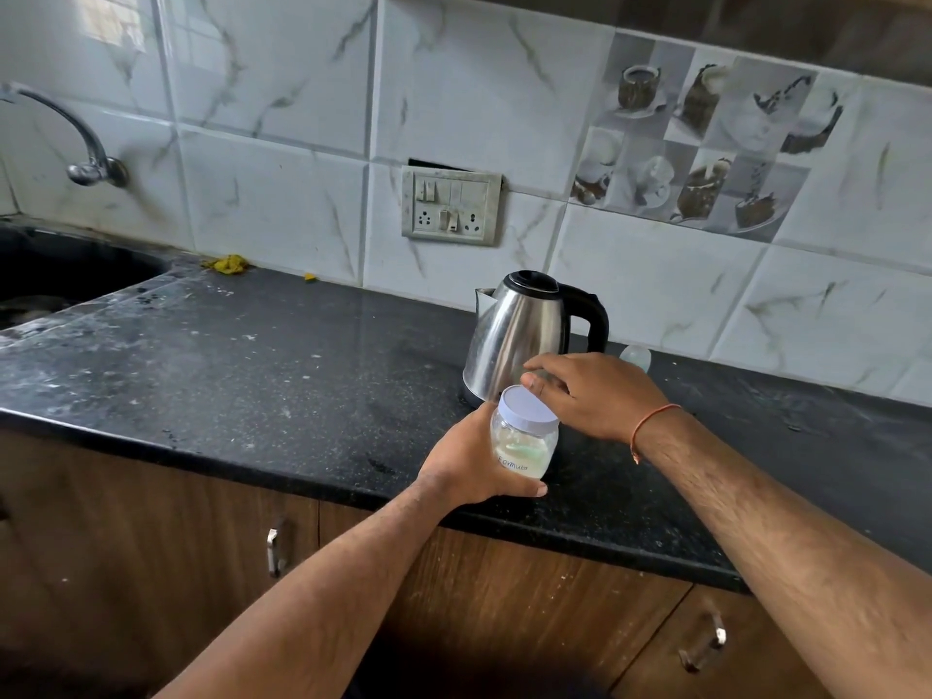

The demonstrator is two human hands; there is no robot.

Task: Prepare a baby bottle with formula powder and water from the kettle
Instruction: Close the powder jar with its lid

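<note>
Black counter [252, 365] | marble-tiled wall [282, 143] | sink [60, 274] left | kettle [519, 330]

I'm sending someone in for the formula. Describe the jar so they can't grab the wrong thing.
Start at the black granite counter and find the steel kettle below the wall switchboard. Just in front of it, the left hand holds a small clear jar. Its white lid, pale powder and handwritten "Formula" label set it apart.

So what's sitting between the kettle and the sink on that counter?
Nothing stands there: the head view shows only bare black countertop between the kettle and the sink, with small yellow scraps against the wall.
</note>
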